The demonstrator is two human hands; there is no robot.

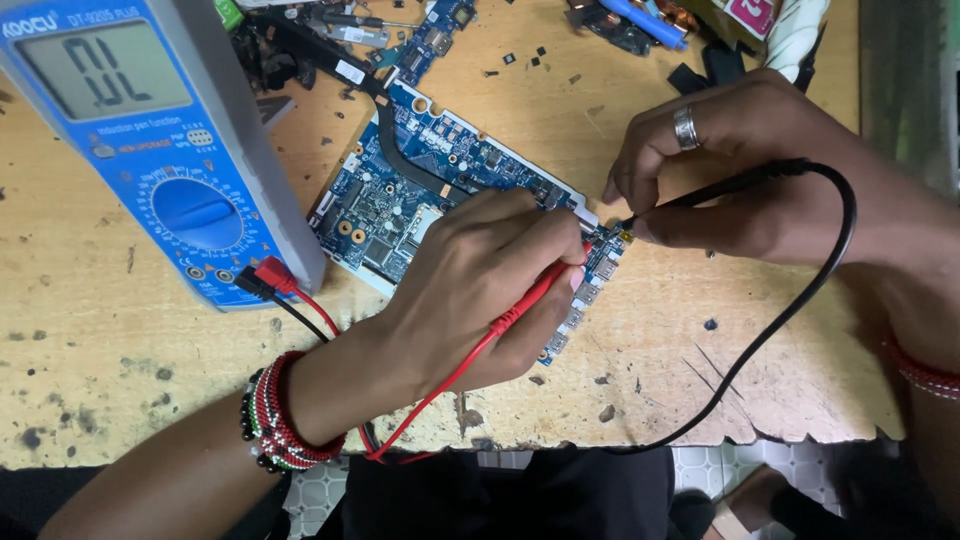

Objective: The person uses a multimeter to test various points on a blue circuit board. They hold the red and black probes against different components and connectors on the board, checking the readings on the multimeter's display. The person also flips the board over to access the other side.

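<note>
Left hand [480,285] presses red probe [520,310], right hand [735,170] black probe [720,190], onto circuit board [400,200].

Worn wooden workbench [120,330] — scarred, stained, chipped along its near edge.
On it lie a blue circuit board [400,200], a blue multimeter [160,150] propped at the left, and loose electronic parts [330,40] — scattered along the far side.

One head-worn view looks steeply down, close above the left hand [470,290] and right hand [720,180], the table edge just beneath them.
</note>
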